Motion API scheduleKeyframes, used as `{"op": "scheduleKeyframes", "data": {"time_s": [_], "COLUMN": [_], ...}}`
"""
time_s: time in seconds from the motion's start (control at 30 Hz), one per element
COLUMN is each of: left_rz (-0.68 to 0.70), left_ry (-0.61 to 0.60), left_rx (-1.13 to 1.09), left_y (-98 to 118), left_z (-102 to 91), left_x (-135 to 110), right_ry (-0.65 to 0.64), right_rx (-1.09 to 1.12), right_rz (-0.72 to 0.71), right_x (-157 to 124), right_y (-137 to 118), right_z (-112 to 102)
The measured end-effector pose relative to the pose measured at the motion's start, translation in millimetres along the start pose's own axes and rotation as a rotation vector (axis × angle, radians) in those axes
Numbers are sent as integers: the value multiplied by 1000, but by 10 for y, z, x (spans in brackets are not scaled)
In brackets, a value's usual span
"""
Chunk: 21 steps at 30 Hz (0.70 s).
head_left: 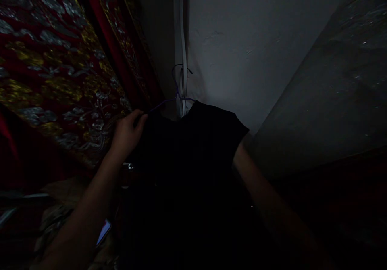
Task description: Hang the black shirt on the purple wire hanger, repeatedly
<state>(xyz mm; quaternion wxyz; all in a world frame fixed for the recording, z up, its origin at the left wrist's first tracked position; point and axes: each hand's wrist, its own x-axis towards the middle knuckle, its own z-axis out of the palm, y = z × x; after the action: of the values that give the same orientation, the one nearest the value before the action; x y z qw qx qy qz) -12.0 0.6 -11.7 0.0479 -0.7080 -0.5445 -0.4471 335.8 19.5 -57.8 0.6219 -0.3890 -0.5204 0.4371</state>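
A black short-sleeved shirt [187, 153] hangs from a thin purple clothes hanger [163, 102], whose hook reaches up beside a pale vertical pipe or cable. At the shirt's left shoulder, my left hand [128, 130] is closed, thumb and fingers pinching the dark cloth by the hanger's arm. My right forearm goes up under the shirt's right sleeve. The cloth hides my right hand, so its fingers cannot be seen. Most of the shirt's lower part is lost in darkness.
Red fabric [60, 60] with gold and silver embroidery covers the left side. A pale wall [236, 40] stands behind, with a shiny plastic-like sheet [332, 80] at the right. Low on the left, a phone with a lit screen [103, 232] lies among dim items.
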Motion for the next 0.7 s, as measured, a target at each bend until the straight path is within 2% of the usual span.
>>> {"op": "scheduleKeyframes", "data": {"time_s": [0.07,0.17,0.3,0.37,0.4,0.47,0.53,0.57,0.63,0.7], "left_rz": [-12,-58,-78,-42,-35,-53,-86,-93,-71,-51], "left_ry": [-4,14,81,97,93,53,-46,-103,-215,-316], "left_rx": [17,27,-25,-85,-126,-250,-419,-502,-662,-825], "left_y": [7,50,80,90,99,138,218,279,445,657], "left_z": [22,99,184,204,211,229,253,268,302,345], "left_x": [-14,27,150,186,188,155,76,23,-105,-252], "right_ry": [41,36,-57,-170,-276,-552,-703,-673,-504,-495], "right_rx": [209,466,417,317,245,43,-199,-314,-441,-527], "right_rz": [14,8,-43,-61,-74,-97,-152,-189,-308,-363], "right_x": [46,129,76,-63,-154,-351,-536,-616,-740,-811], "right_y": [-19,-247,-677,-795,-805,-706,-455,-286,84,409], "right_z": [-98,-166,-48,27,55,101,158,198,311,458]}}
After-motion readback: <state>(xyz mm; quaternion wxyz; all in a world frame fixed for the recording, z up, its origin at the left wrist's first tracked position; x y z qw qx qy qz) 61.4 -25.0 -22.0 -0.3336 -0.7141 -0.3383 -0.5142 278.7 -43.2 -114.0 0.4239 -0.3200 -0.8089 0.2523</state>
